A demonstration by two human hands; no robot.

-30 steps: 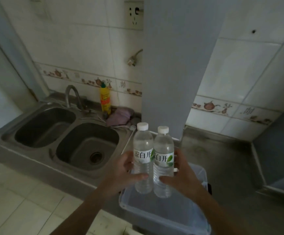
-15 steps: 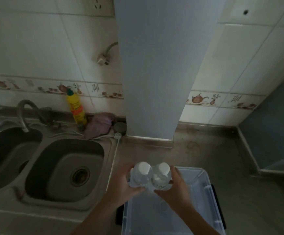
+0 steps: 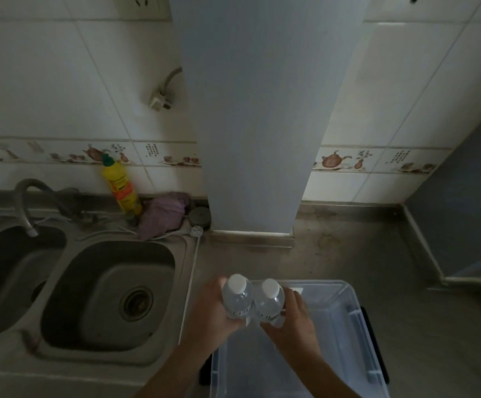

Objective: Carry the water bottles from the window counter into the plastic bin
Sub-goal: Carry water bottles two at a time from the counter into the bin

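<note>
Two water bottles [image 3: 252, 301] pressed between both hands' grip — labels hidden — over the half-cropped plastic bin [image 3: 348, 334].

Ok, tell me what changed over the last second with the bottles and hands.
The two water bottles came down from chest height, label side facing, to just over the near-left corner of the plastic bin, caps now facing the camera. Left hand and right hand kept pressing them together; nothing was released. Bin, sink and yellow bottle stayed put.
</note>
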